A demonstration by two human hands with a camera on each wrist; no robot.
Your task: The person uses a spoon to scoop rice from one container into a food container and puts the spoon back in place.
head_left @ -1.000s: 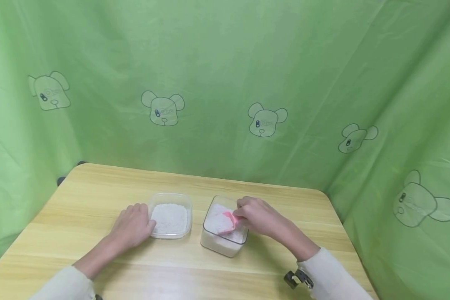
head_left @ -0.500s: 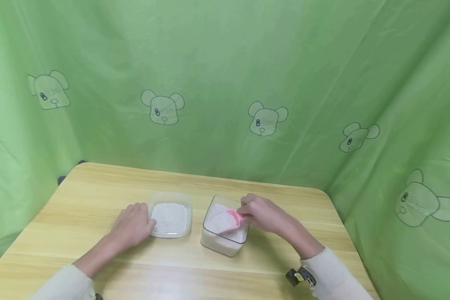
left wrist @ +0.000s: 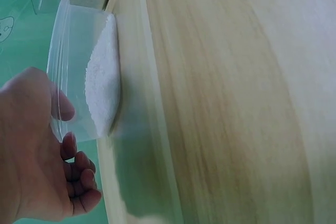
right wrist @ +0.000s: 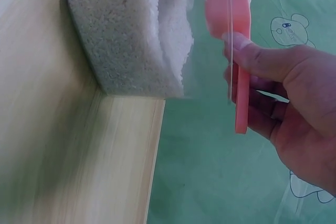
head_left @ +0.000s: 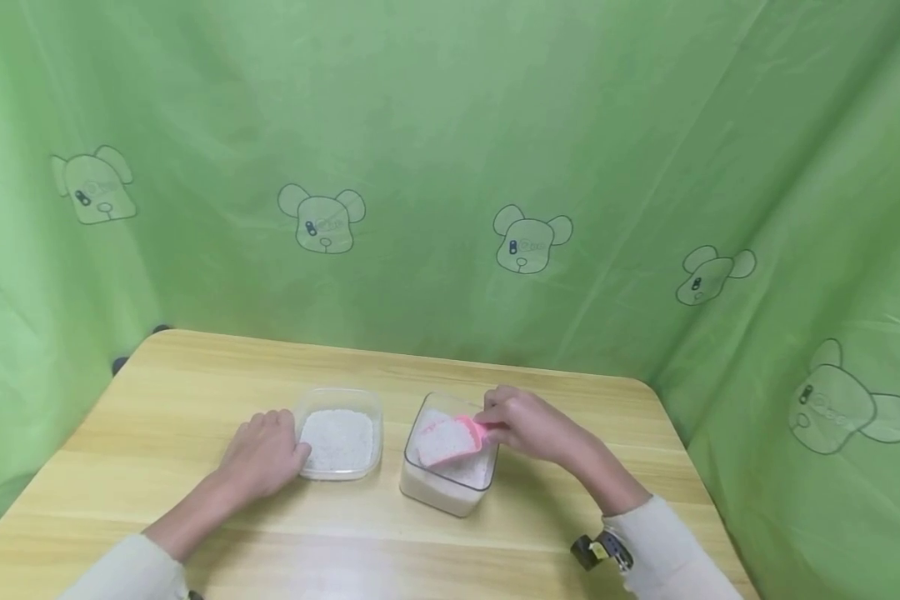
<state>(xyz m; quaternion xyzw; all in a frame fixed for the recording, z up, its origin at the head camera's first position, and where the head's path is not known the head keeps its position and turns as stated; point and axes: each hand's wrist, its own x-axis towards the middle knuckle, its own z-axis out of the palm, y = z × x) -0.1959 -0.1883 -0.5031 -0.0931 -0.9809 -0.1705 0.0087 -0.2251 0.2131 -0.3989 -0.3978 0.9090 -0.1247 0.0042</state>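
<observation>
Presently, we have a right hand (head_left: 528, 427) grasping a pink scoop (right wrist: 220, 14) by its handle, thumb and fingers round it; just beyond those fingertips the scoop's bowl carries a heaped load of white grains (head_left: 448, 437), rice by the look of them, and sits within the mouth of the deeper clear container (head_left: 438, 493), which stands just left of that grip on the wooden table (head_left: 195, 400). Our left hand (head_left: 266, 454) seems to pinch the edge of the shallow clear tub (head_left: 341, 476), thumb against its wall and the other fingers curled outside; the tub stands upright just right of that grip, touching it, between the two hands.

As for progress, we judge the filling of the scoop to be done, since grain is piled along its bowl; the load has not yet left the container beside the right hand, so carrying it clear of the rim is left. Next to the left hand, the tub already holds a low layer of grain, with bare wall above it; below the right hand's grip, the container holds a deep bed, so we judge that plenty remains to draw from.
</observation>
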